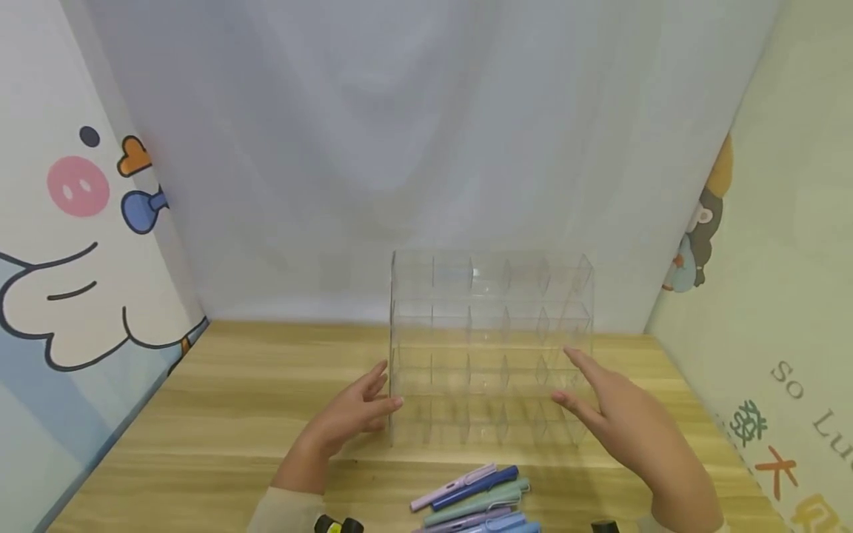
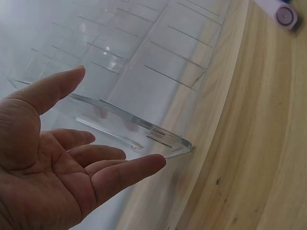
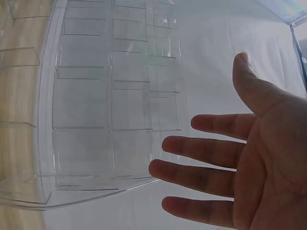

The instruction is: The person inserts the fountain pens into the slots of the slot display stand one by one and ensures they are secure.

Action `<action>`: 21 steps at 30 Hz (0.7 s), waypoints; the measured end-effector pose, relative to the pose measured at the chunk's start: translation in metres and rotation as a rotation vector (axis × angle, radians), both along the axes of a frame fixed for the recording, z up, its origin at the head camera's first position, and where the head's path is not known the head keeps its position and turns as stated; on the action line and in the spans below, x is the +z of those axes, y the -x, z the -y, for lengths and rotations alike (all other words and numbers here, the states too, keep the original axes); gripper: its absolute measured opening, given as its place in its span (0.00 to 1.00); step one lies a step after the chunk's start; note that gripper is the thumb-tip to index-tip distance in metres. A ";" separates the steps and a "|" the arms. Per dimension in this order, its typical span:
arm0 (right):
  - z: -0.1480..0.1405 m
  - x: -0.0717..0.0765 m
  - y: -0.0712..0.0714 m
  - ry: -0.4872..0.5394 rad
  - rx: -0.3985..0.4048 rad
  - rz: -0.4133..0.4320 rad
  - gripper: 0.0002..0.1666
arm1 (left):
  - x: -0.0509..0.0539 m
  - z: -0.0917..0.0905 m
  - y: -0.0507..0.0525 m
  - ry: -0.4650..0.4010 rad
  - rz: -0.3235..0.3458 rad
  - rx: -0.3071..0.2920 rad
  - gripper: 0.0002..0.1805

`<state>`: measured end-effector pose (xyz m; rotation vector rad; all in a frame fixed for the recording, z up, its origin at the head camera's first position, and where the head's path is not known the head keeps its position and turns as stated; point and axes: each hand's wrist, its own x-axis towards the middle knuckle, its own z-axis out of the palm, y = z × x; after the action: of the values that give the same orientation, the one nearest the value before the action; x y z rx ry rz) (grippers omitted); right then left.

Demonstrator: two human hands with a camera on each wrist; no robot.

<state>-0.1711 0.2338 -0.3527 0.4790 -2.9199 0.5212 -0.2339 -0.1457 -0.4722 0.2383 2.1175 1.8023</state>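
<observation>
On the wooden surface point(image 1: 233, 400), I see a clear plastic rack point(image 1: 491, 348) standing up. The left grip point(image 1: 348, 416) and right grip point(image 1: 621, 418) are spread at its sides, holding nothing; I can't tell if they touch it. A bump could tip it. Pulled forward, it might hit the capped pens point(image 1: 476, 505) and make them roll.

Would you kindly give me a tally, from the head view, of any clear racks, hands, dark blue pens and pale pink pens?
Clear rack: 1
Left hand and right hand: 2
Dark blue pen: 1
Pale pink pen: 1
Total: 5
The other pens overlap and are partly cut off, so they are left out.
</observation>
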 end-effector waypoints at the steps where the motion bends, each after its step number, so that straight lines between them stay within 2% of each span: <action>1: 0.000 0.000 0.000 -0.007 -0.007 0.012 0.44 | -0.001 0.000 0.000 -0.002 -0.001 -0.010 0.52; 9: 0.001 0.000 -0.006 0.014 0.008 0.050 0.38 | -0.010 -0.005 -0.001 -0.027 -0.003 -0.060 0.46; 15: 0.000 -0.001 -0.014 0.056 0.051 0.063 0.35 | -0.017 -0.007 0.000 -0.022 0.004 -0.060 0.43; 18: 0.003 -0.009 -0.017 0.069 0.101 0.086 0.35 | -0.019 -0.005 0.002 -0.021 0.009 -0.065 0.43; 21: 0.010 -0.023 -0.020 0.038 0.188 0.148 0.36 | -0.017 -0.001 0.003 -0.023 0.011 -0.064 0.43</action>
<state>-0.1514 0.2236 -0.3755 0.7448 -3.0147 0.6609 -0.2372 -0.1449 -0.4895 0.2982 2.0585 1.7883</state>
